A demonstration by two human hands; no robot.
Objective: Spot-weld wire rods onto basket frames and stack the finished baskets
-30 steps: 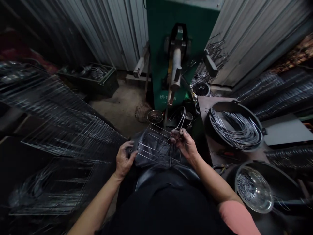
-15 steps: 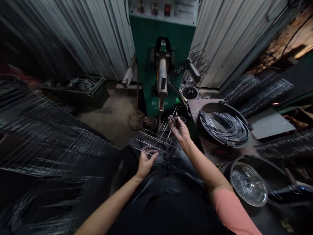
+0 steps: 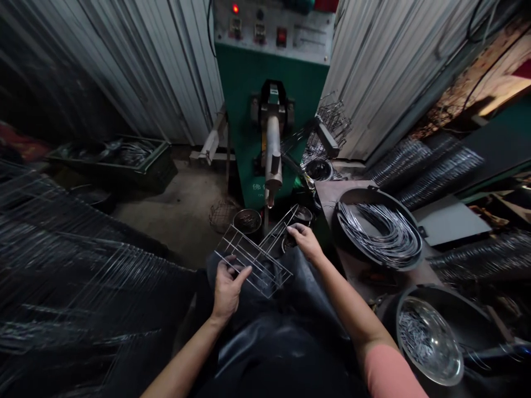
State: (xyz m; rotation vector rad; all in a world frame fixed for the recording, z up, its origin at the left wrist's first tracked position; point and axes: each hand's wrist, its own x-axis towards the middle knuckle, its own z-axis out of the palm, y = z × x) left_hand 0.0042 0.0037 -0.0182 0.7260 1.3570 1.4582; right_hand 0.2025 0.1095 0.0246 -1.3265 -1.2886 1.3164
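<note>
On the head feed I saw two hands, well apart, both on one wire rack (image 3: 254, 260) held above a dark apron (image 3: 265, 342). The left hand (image 3: 227, 290) clasped its near edge; the right hand (image 3: 302, 242) gripped its far end. The rack's long axis ran slantwise, one panel angled up toward the machine. To the right I counted two black pans: one (image 3: 375, 194) held coiled wire (image 3: 381, 235), the other (image 3: 415, 290) a steel bowl (image 3: 427, 340). Ahead sat one small pot (image 3: 248, 221). Beyond stood one green welding machine (image 3: 269, 110), its front lettering too small to read fully.

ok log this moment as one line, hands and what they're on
left hand: holds wire rack | right hand: at rack's far end | ahead: green spot welder
</note>
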